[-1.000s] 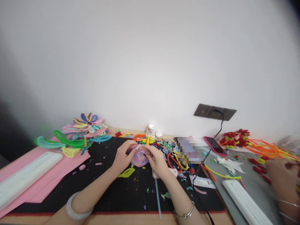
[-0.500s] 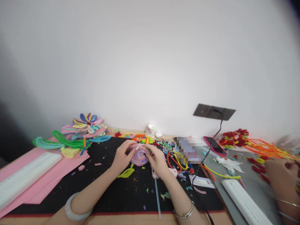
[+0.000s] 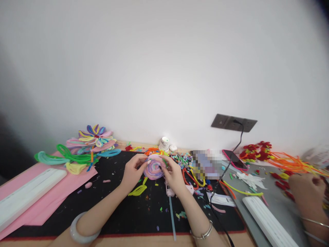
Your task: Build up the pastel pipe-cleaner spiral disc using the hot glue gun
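Between my two hands is a round spiral flower head (image 3: 153, 168) of pink and lilac pipe cleaners. My left hand (image 3: 134, 171) pinches its left rim with thumb and fingers. On the opposite side my right hand (image 3: 172, 173) grips the right rim, the thumb lying across the coil. A yellow-green pipe cleaner leaf (image 3: 138, 190) hangs below the flower, just right of my left wrist. Under my right forearm lies a pale pink glue gun (image 3: 169, 190) with a bluish glue stick (image 3: 172, 218) sticking out toward me.
Finished pipe cleaner flowers (image 3: 96, 135) lie at left on pink paper (image 3: 51, 206), near a white power-strip-like bar (image 3: 31, 197). Colourful scraps (image 3: 182, 159) and scissors (image 3: 191, 180) are at centre right. A black cable (image 3: 218, 190) crosses the mat. Another person's hand (image 3: 305, 188) works at far right.
The flower head has tilted slightly, showing more of its spiral face. My right hand has shifted a little to the right along its rim.
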Motion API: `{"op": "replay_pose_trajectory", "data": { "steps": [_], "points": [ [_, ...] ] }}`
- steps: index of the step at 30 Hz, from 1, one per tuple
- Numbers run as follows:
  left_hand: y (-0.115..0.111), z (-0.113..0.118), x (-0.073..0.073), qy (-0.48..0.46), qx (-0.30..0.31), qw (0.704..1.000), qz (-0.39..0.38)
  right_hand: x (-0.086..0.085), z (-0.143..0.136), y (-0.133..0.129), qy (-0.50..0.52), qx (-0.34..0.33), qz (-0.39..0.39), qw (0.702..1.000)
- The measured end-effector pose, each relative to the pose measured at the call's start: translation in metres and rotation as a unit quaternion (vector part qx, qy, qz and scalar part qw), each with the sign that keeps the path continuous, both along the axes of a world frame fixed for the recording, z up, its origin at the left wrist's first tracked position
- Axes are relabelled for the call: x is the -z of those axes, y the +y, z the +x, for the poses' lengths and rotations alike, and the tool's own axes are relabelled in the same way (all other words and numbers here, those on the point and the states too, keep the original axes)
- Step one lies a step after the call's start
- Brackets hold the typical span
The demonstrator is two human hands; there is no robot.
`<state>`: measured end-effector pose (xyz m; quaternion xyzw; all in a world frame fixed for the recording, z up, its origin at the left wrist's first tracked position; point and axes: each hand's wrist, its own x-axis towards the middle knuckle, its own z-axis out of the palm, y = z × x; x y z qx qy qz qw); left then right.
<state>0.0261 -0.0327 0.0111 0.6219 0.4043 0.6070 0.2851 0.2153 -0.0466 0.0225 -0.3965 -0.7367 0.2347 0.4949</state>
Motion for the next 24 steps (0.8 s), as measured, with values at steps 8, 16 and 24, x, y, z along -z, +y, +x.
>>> {"op": "replay_pose_trajectory", "data": {
  "steps": [8,16,24],
  "points": [
    [-0.0007,-0.0009,-0.0003,0.018,-0.005,1.0,-0.002,0.0003,0.0001,0.0004,0.001,-0.004,0.0,1.0],
    [0.0038,-0.0011,0.0048,0.015,-0.003,0.999,0.037,0.0014,0.0002,0.0007,-0.002,-0.004,0.002,1.0],
    [0.0044,-0.001,0.007,0.017,-0.003,0.999,0.045,0.0018,0.0001,0.001,-0.013,0.0,0.005,1.0]
  ]
}}
